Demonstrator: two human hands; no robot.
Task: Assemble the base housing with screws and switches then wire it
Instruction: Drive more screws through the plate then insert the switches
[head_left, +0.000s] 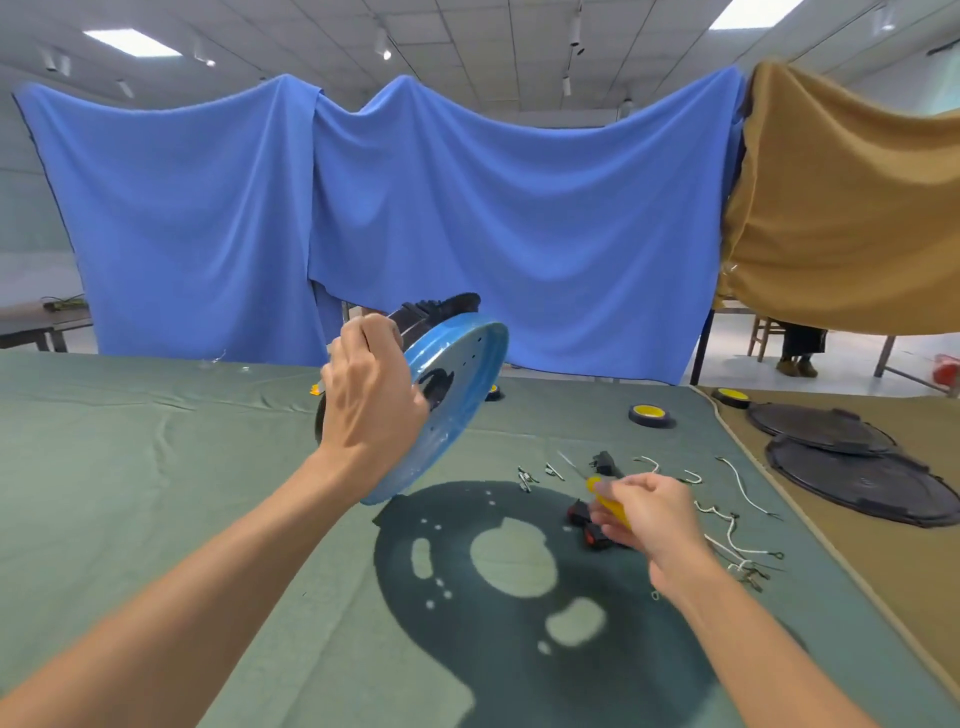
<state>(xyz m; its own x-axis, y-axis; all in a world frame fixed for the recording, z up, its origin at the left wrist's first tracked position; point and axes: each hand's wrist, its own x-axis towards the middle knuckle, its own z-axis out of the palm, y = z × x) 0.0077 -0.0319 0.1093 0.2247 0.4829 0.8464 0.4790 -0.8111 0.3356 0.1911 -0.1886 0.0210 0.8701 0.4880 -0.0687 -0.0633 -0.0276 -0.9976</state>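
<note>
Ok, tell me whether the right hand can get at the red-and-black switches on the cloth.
Probably yes: the right hand is right beside the switches, with nothing between them. But it grips the yellow screwdriver, so grasping one may mean freeing fingers first.

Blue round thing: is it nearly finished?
Not nearly. A black part already sits on the far side of the blue base housing. Now the left hand holds it tilted in the air, and the right hand grips a yellow screwdriver. The red-and-black switches and white wires lie loose on the cloth, so fitting and wiring remain.
</note>
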